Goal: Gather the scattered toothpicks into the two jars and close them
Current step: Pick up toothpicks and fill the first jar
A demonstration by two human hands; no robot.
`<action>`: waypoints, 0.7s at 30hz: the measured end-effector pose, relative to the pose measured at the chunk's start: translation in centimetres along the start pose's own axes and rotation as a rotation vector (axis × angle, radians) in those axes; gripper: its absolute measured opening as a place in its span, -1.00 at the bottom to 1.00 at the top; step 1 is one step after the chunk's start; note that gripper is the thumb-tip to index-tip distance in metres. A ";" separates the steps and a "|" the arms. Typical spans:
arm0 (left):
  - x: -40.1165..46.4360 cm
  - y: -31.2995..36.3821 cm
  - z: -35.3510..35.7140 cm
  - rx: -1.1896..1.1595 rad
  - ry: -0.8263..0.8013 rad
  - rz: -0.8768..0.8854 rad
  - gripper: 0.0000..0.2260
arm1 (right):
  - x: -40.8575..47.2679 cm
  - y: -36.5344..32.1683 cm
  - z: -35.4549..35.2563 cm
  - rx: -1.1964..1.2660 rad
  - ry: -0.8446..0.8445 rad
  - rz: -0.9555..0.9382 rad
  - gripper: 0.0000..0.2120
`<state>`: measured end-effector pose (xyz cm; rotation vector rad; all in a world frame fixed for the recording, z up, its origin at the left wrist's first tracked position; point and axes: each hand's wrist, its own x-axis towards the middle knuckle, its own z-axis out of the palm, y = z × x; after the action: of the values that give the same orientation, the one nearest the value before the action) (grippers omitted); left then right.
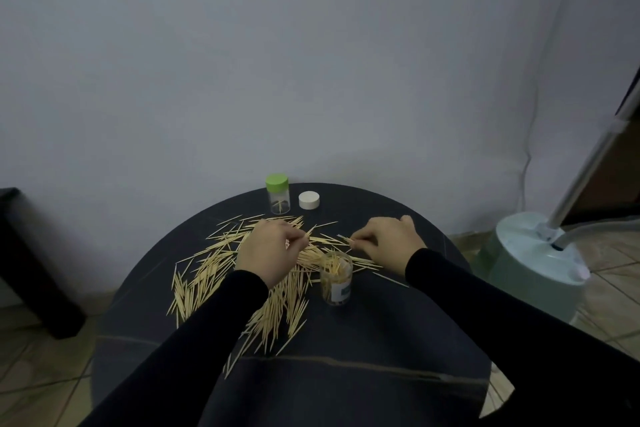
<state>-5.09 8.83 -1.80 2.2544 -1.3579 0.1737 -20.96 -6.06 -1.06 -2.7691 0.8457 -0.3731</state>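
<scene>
**Toothpicks spread over a dark round table**

Black sleeves [194,333] reach in from the near edge over the dark table [346,340]. Pale, thin, pointed toothpicks [207,274] lie in a loose heap across its middle and left. Left hand [268,253] pinches a few sticks between curled fingers; right hand [384,239] pinches a few more, the hands near each other but apart. Between the wrists stands an open clear jar [336,279], partly filled with upright toothpicks. At the far edge a green-lidded jar [278,198] holds a few sticks, with a white lid [309,200] lying just beside it.
</scene>
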 end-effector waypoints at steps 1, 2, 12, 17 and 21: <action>-0.2 0.2 -0.2 -0.055 0.018 -0.014 -0.81 | -0.1 0.0 0.1 0.108 0.013 0.036 -0.81; -0.4 0.5 -0.4 -0.108 0.030 -0.030 -0.81 | -0.2 -0.1 0.2 0.226 0.020 0.066 -0.84; -1.8 2.7 -0.4 -0.701 0.034 -0.216 -0.93 | -0.7 -1.6 0.1 0.859 0.132 0.045 -0.91; -1.7 3.0 -0.2 -0.759 0.032 -0.225 -0.91 | -0.8 -2.3 0.5 0.963 0.123 -0.003 -0.90; -1.4 3.4 -0.5 -0.723 0.056 -0.162 -0.92 | -0.9 -2.2 1.7 0.943 0.047 -0.005 -0.91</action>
<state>-8.64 8.90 -0.65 1.7111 -0.9842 -0.2708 -20.05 -3.56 -2.18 -1.8869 0.4769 -0.6369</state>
